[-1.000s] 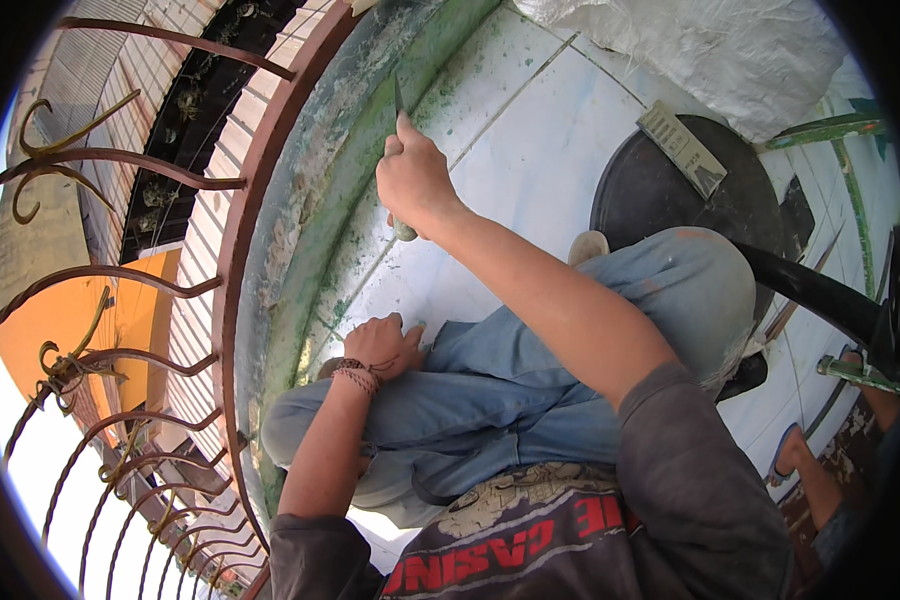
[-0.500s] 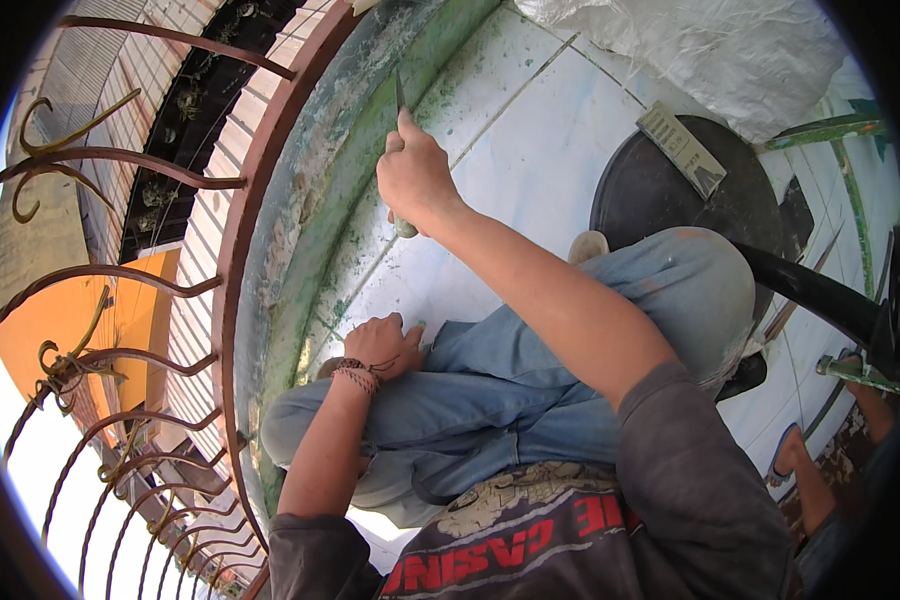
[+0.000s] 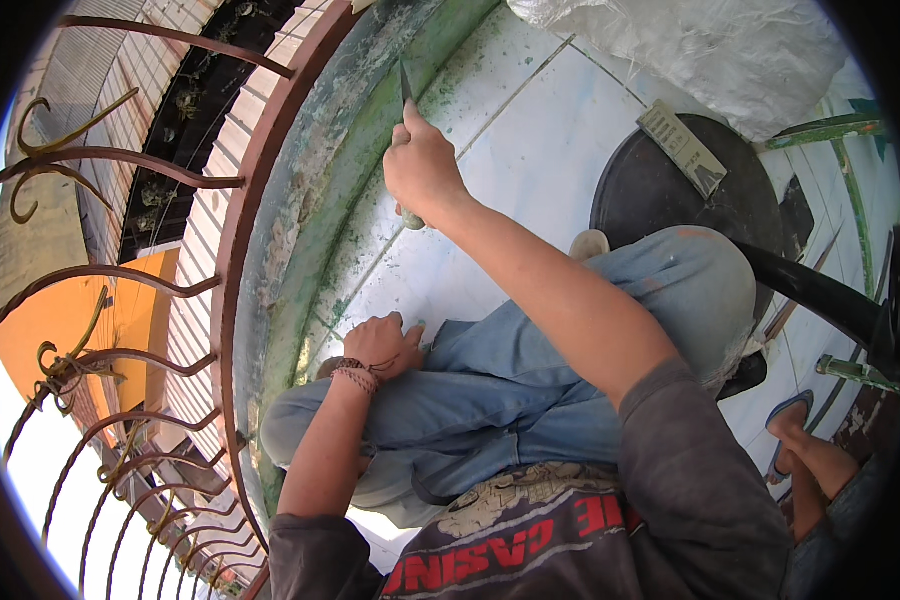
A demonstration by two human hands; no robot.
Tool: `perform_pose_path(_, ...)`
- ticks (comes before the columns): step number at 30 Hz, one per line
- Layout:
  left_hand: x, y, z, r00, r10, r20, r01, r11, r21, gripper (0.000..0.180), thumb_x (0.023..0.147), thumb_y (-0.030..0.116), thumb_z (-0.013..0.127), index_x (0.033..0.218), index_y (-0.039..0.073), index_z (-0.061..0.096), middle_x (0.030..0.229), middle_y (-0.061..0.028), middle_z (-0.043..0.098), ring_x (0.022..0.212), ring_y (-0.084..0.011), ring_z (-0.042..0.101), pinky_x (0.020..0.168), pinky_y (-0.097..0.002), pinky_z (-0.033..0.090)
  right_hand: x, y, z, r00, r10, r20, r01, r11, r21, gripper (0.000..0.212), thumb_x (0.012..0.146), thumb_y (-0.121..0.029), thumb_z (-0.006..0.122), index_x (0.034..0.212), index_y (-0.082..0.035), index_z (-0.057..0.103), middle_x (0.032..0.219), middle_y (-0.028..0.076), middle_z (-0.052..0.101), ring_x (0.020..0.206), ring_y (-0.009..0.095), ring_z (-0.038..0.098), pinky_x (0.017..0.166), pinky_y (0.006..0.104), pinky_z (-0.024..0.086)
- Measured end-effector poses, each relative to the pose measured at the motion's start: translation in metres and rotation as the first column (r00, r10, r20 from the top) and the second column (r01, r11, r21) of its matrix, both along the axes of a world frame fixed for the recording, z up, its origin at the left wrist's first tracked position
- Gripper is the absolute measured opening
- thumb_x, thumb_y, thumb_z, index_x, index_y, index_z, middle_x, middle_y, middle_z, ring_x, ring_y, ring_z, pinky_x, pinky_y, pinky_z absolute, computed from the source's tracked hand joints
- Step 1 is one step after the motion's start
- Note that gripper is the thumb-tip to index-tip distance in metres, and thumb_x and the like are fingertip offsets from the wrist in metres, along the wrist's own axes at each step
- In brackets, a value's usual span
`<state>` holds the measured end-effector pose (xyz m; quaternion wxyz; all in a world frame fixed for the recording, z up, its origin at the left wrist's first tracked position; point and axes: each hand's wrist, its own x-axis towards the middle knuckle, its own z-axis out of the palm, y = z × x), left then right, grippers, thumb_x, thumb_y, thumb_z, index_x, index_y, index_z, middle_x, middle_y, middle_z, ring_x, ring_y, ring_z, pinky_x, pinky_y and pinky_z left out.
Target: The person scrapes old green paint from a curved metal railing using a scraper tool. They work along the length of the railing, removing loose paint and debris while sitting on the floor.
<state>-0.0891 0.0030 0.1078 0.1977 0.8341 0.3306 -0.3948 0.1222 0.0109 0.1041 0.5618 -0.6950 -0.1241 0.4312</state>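
in the head view, near 12 o'clock, your right hand (image 3: 422, 170) is gripping the knife (image 3: 406, 84), fingers wrapping its handle and one finger lying along toward the blade. compared with a moment ago, both are sitting slightly farther toward 1 o'clock. the tip is pointing to 12 o'clock at the green-painted curb (image 3: 338, 190); i cannot tell whether it is touching. that small shift is probably putting the blade over a neighbouring patch. at 8 o'clock your left hand (image 3: 378, 343) is staying on your jeans (image 3: 450, 405); i cannot tell whether its fingers are pinching anything. at 4 o'clock a bystander's sandaled foot (image 3: 790, 420) is showing in a new position, well apart from your knife.
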Motion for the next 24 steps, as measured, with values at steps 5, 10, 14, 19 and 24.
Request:
perform_pose_path(5, -0.002, 0.001, 0.000, 1.000, -0.005, 0.008, 0.005, 1.000, -0.001, 0.051, 0.092, 0.048, 0.051, 0.094, -0.001, 0.066, 0.091, -0.0248, 0.069, 0.092, -0.0389, 0.068, 0.083, -0.0471, 0.053, 0.001, -0.002, 0.006, 1.000, -0.003, -0.009, 0.003, 1.000, 0.013, 0.059, 0.094, -0.009, 0.043, 0.147, 0.008, 0.024, 0.124, 0.030, 0.057, 0.113, 0.040, 0.059, 0.089, 0.0429, 0.053)
perform_pose_path(10, -0.002, 0.002, 0.000, 1.000, -0.011, 0.011, 0.011, 1.000, 0.008, 0.051, 0.092, 0.048, 0.051, 0.094, -0.002, 0.066, 0.092, -0.0247, 0.069, 0.092, -0.0390, 0.068, 0.083, -0.0472, 0.053, 0.004, -0.001, 0.006, 0.999, 0.031, 0.029, -0.031, 1.000, -0.003, 0.059, 0.094, -0.008, 0.043, 0.147, 0.009, 0.023, 0.123, 0.029, 0.058, 0.109, 0.037, 0.062, 0.080, 0.0390, 0.059)
perform_pose_path(14, -0.002, 0.000, -0.001, 1.000, -0.003, 0.011, 0.003, 1.000, 0.002, 0.052, 0.092, 0.048, 0.051, 0.094, -0.002, 0.066, 0.092, -0.0249, 0.069, 0.091, -0.0391, 0.068, 0.083, -0.0474, 0.053, 0.007, -0.006, 0.015, 0.998, 0.040, -0.042, -0.040, 0.999, -0.011, 0.060, 0.093, -0.008, 0.043, 0.147, 0.009, 0.023, 0.124, 0.028, 0.058, 0.110, 0.036, 0.062, 0.086, 0.0397, 0.056)
perform_pose_path(19, -0.004, 0.001, -0.004, 1.000, -0.018, 0.002, 0.018, 1.000, 0.011, 0.052, 0.092, 0.049, 0.051, 0.094, -0.001, 0.066, 0.092, -0.0251, 0.069, 0.091, -0.0389, 0.068, 0.083, -0.0475, 0.053, 0.009, 0.001, -0.001, 1.000, -0.024, -0.011, 0.024, 0.999, 0.031, 0.060, 0.093, -0.008, 0.043, 0.148, 0.008, 0.024, 0.127, 0.028, 0.056, 0.112, 0.036, 0.062, 0.092, 0.0396, 0.052)
perform_pose_path(24, -0.003, 0.001, -0.003, 1.000, -0.008, 0.007, 0.008, 1.000, 0.007, 0.052, 0.092, 0.049, 0.051, 0.094, -0.001, 0.066, 0.092, -0.0250, 0.069, 0.091, -0.0393, 0.067, 0.083, -0.0475, 0.052, 0.002, 0.006, -0.011, 0.997, -0.018, 0.079, 0.017, 1.000, 0.013, 0.060, 0.094, -0.010, 0.042, 0.148, 0.007, 0.023, 0.125, 0.029, 0.057, 0.111, 0.037, 0.062, 0.094, 0.0414, 0.051)
